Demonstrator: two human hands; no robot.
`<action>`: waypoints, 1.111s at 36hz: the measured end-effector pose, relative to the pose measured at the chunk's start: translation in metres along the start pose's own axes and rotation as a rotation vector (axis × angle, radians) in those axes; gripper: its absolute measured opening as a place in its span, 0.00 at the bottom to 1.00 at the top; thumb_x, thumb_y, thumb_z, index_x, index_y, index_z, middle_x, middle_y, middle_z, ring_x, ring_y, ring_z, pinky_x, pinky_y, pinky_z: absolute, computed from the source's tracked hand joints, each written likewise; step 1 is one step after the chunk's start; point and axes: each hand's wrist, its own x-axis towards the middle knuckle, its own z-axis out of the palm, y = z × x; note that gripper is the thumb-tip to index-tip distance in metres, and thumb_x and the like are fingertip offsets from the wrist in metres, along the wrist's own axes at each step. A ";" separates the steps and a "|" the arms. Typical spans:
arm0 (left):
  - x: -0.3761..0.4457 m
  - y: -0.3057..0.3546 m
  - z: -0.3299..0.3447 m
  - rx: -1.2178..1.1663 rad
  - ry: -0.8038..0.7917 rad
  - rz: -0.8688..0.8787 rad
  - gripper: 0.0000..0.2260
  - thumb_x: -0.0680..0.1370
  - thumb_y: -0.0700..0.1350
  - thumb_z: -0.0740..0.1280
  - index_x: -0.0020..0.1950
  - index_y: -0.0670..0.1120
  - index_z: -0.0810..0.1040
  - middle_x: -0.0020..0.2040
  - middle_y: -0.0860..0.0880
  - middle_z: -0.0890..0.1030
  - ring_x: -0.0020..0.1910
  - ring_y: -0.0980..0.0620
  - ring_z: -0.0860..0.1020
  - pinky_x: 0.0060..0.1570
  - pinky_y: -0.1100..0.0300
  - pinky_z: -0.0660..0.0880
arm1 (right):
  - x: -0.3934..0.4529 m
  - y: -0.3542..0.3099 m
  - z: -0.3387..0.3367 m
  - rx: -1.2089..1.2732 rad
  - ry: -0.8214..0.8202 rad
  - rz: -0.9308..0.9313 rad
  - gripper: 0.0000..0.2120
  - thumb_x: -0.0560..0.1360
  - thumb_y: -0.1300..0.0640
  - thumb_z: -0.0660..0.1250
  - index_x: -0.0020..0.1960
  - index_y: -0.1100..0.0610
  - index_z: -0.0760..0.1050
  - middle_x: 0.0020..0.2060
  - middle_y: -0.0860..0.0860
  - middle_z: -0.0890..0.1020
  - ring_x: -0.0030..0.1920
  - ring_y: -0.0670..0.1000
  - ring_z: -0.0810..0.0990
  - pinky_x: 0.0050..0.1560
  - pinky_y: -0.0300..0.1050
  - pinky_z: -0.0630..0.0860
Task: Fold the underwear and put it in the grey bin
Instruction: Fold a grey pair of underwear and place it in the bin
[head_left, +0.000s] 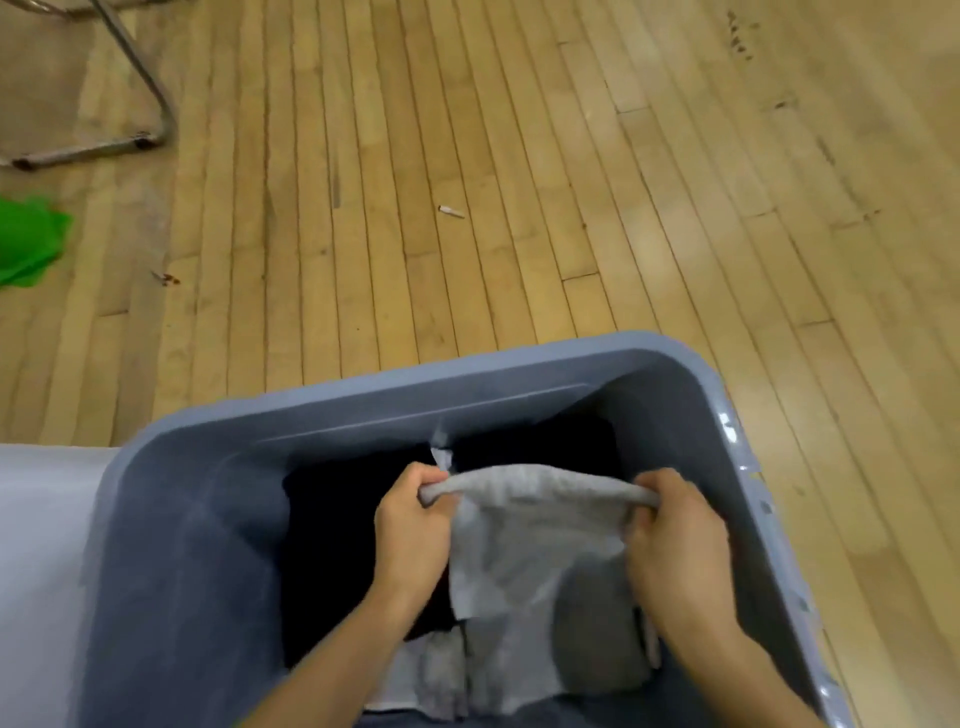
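Nearest the camera, two bare forearms are reaching forward into the grey bin (171, 545). The left hand (413, 525) and the right hand (675, 540) are each curling their fingers round one end of the pale grey underwear (524, 530), bunching the soft knit cloth into a rolled upper edge. That edge is stretching crosswise between the two hands, so the garment's long axis is running left to right, bowing slightly upward in the middle, while the rest of the fabric is hanging down toward the camera in a loose, creased flap. The underwear is sitting inside the bin's opening, held above what is lying on the bottom.

Beneath it, more light grey folded cloth (597, 644) is lying at the near end of the bin, and a dark, almost black fabric (337, 545) is filling the far and left part. The bin is smooth, matte plastic with rounded corners and a thick rolled rim, glinting along its right edge. A white surface (41, 545) is showing just left of it.

Beyond the bin, a worn wooden strip floor (519, 182) is spreading out. A small pale scrap (451, 210) is lying on it, a bright green cloth (28, 244) is showing at the left edge, and a bent metal tube frame (140, 93) is standing in the far left corner.
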 end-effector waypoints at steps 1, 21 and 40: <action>0.024 -0.011 0.024 -0.034 0.021 0.002 0.05 0.74 0.33 0.66 0.42 0.41 0.78 0.40 0.42 0.80 0.39 0.50 0.76 0.39 0.62 0.72 | 0.023 0.006 0.015 0.020 0.026 -0.009 0.12 0.77 0.66 0.57 0.57 0.58 0.73 0.50 0.56 0.77 0.48 0.58 0.75 0.43 0.47 0.67; 0.073 -0.089 0.101 0.836 -0.599 0.354 0.42 0.75 0.54 0.67 0.78 0.51 0.40 0.73 0.51 0.27 0.72 0.50 0.28 0.73 0.52 0.40 | 0.125 0.053 0.123 -0.434 -0.351 -0.380 0.33 0.79 0.55 0.60 0.77 0.58 0.46 0.76 0.50 0.45 0.77 0.54 0.46 0.73 0.43 0.45; -0.128 0.032 -0.490 0.403 0.753 0.199 0.15 0.73 0.39 0.57 0.58 0.43 0.74 0.57 0.45 0.77 0.59 0.51 0.72 0.62 0.62 0.67 | -0.263 -0.439 0.023 0.015 -0.471 -1.492 0.14 0.78 0.43 0.53 0.57 0.49 0.69 0.54 0.44 0.73 0.53 0.43 0.73 0.56 0.21 0.59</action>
